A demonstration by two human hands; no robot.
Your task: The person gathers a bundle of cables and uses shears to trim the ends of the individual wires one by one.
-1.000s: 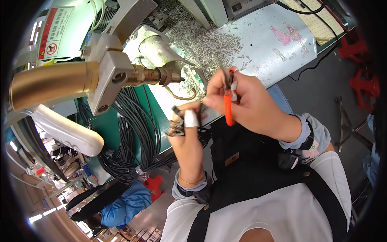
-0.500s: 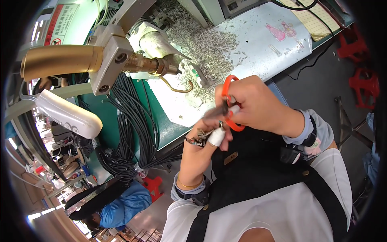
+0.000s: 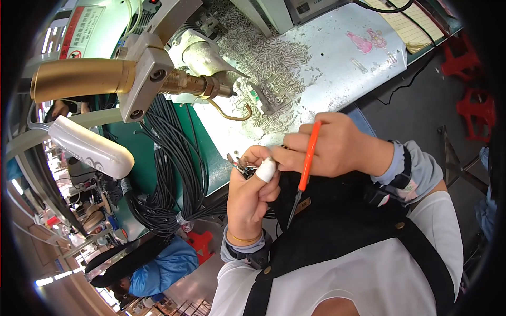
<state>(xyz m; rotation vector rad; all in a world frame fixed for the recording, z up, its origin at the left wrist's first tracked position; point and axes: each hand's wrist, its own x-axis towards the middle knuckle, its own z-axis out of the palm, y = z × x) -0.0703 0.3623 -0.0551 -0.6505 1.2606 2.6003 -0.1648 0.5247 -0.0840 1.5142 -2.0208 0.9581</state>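
The left hand (image 3: 250, 194), curled nearly closed, holds small wired parts (image 3: 243, 169). The right hand (image 3: 337, 147), at two o'clock, folds around an orange-handled tool (image 3: 310, 155), tip toward seven. A slip could jab the apron (image 3: 337, 221); a looser hold could lose parts among tabletop (image 3: 342, 68) slivers (image 3: 284, 58) at twelve.

Lined yellowish notepad (image 3: 416, 31), at the bench's far right corner; dark cord lying across it. Pink sticker (image 3: 360, 43), bottle-like, on the pale board, left of the pad. Grey equipment box (image 3: 314, 7), top edge, partly cropped. White-and-red warning label (image 3: 83, 30), upper left. White oblong fixture (image 3: 92, 148), left, tilted. Red stools (image 3: 464, 60), right, on grey floor (image 3: 406, 118). Another red stool (image 3: 201, 245), lower left, beside a person in blue (image 3: 164, 269).
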